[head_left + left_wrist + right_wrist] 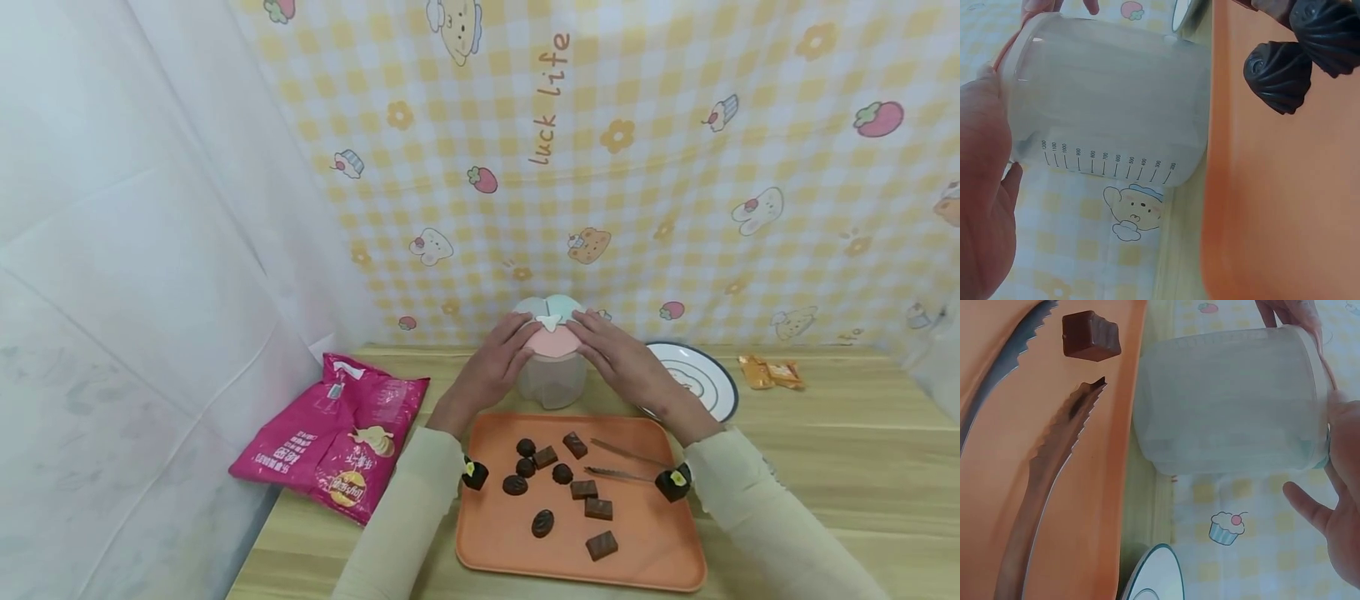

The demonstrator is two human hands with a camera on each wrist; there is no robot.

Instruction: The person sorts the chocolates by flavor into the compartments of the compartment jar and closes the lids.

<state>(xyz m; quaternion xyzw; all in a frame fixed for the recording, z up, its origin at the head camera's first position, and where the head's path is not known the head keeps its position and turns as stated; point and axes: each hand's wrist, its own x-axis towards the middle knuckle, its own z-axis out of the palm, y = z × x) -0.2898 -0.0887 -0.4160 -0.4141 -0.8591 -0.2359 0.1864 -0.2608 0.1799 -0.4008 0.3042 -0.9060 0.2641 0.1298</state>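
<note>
Head view: left hand [489,365] and right hand [628,362] rest apart on opposite sides of a lid [553,341], fingers extended across it. The jar [552,383] beneath stands on the table [840,467], just beyond an orange tray [498,542] of chocolates [602,546] and near a plate [714,387].

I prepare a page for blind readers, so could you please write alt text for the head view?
A person's left hand and right hand touch the pastel lid of a translucent jar. In front, an orange tray holds chocolates and tongs. A pink bag lies to the left, a plate and two packets to the right; a yellow-checked cloth hangs behind.
</note>
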